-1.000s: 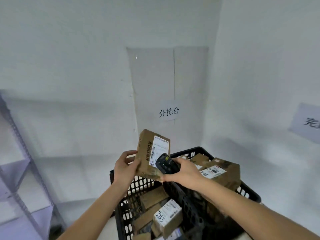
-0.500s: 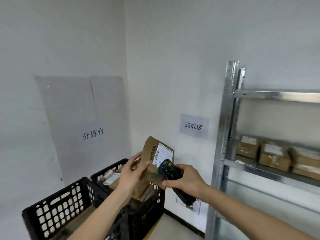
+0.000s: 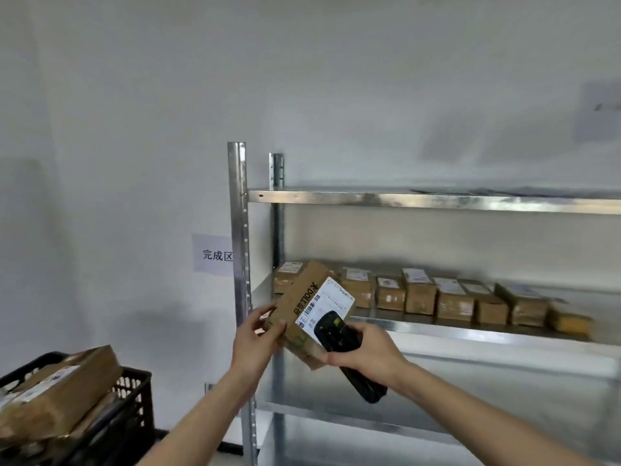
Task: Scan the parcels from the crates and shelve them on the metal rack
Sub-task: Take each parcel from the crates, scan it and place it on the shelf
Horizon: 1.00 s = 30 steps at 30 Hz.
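A small brown cardboard parcel [image 3: 304, 299] with a white shipping label is held up in front of the metal rack [image 3: 239, 230]. My left hand [image 3: 255, 341] grips its left edge, thumb on the front face. My right hand [image 3: 364, 351] grips a black handheld scanner [image 3: 339, 334], whose head lies against the label's lower part. Several brown labelled parcels [image 3: 420, 294] stand in a row on the rack's middle shelf behind. A black plastic crate [image 3: 132, 401] with more parcels sits at the lower left.
The rack's top shelf [image 3: 420, 199] and the shelf below the parcel row look bare. A paper sign [image 3: 212, 253] hangs on the white wall left of the rack post. A large brown box [image 3: 57, 388] lies on top of the crate.
The view has swung right from the crates to the rack. Both hands carried the parcel and scanner along; the parcel now sits before the middle shelf, tilted more to the right.
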{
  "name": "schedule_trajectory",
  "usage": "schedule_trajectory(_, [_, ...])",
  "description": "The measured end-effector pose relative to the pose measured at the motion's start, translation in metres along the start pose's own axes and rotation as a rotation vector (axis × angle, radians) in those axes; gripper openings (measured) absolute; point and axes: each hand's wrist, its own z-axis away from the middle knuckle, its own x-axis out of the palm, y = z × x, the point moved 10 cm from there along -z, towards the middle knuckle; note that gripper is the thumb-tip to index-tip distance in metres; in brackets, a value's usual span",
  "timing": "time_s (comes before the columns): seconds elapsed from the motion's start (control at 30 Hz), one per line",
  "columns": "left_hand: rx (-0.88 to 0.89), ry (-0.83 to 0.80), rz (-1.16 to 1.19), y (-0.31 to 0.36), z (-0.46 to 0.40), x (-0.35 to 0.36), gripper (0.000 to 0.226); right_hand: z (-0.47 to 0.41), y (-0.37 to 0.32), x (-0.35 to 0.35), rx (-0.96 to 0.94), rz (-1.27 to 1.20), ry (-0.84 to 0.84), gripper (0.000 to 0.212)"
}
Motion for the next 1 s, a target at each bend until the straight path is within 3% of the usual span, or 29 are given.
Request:
schedule_trajectory(0.23, [0.0, -0.161, 0.067, -0.003, 0.051, 0.195, 0.041, 0.08, 0.096, -0.141, 0.091, 0.076, 0.084, 0.055])
schedule_trajectory(0.4, [0.104, -0.207, -0.021, 0.01, 0.081, 0.283, 0.041, 0.136, 0.146, -0.234, 0.184, 0.217, 0.165, 0.056])
schedule_trajectory(0.67, [0.195, -0.322, -0.045, 0.036, 0.108, 0.374, 0.047, 0.209, 0.179, -0.349, 0.393, 0.52, 0.336, 0.05])
schedule_trajectory(0.83, [0.215, -0.351, -0.052, 0.045, 0.111, 0.401, 0.046, 0.233, 0.189, -0.371, 0.494, 0.643, 0.349, 0.064])
schedule_trajectory(1.0, [0.21, -0.383, -0.031, 0.052, 0.116, 0.417, 0.046, 0.242, 0.189, -0.379, 0.538, 0.708, 0.357, 0.063])
